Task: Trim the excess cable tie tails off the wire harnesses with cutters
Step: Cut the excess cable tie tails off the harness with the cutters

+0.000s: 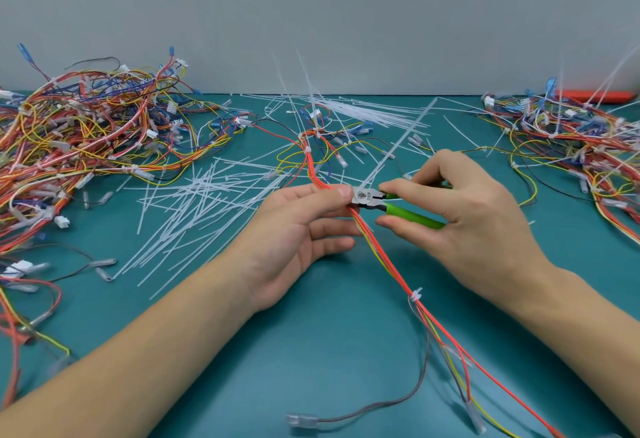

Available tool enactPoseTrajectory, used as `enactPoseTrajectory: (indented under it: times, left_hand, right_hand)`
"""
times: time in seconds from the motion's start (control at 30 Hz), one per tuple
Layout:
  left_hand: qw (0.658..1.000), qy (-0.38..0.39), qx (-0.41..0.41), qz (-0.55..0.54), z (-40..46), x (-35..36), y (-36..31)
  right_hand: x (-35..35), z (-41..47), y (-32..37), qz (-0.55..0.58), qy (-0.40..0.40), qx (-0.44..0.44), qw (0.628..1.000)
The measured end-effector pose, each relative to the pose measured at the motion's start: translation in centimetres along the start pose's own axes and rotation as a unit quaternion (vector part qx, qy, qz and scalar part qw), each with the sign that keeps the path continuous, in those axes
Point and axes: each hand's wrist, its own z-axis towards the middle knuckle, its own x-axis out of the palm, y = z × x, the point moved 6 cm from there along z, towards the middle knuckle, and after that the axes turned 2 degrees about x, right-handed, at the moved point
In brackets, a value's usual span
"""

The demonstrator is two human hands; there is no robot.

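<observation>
The limp red-and-yellow wire harness (377,247) I work on lies mid-mat, light and floppy, best pinched beside the tie. My left hand (304,229) pinches it there; my right hand (464,209) grips one pair of green-handled steel cutters (391,203) at a long white cable tie tail (398,146). One trimmed tie (415,294) sits nearer me. Two harness heaps flank the teal mat (311,351).

Cut tails (194,202) between harness piles (79,132)

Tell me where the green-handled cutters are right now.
In the head view, right of centre: the right hand grips the green-handled cutters, their head at the wire harness beside the left hand's fingertips.
</observation>
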Motion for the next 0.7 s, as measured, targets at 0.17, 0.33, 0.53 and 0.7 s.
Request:
enactPoseTrajectory:
  times: [0.17,0.33,0.53,0.7]
  left_hand:
    - [1.000,-0.012,-0.011,-0.013,0.00,-0.06,-0.10]
    - [1.000,-0.007,-0.017,-0.012,-0.02,0.06,-0.15]
    - [1.000,-0.002,-0.015,0.001,-0.12,0.05,-0.09]
    - [1.000,-0.015,-0.014,-0.010,-0.07,-0.05,-0.16]
  right_hand:
    - [0.00,0.06,-0.14,0.012,0.000,0.011,1.000]
    - [0.03,0.03,-0.29,0.024,0.005,0.020,1.000]
    - [0.26,-0.03,-0.07,0.023,0.013,0.016,1.000]
    - [0.13,-0.05,-0.34,0.032,0.013,0.018,0.999]
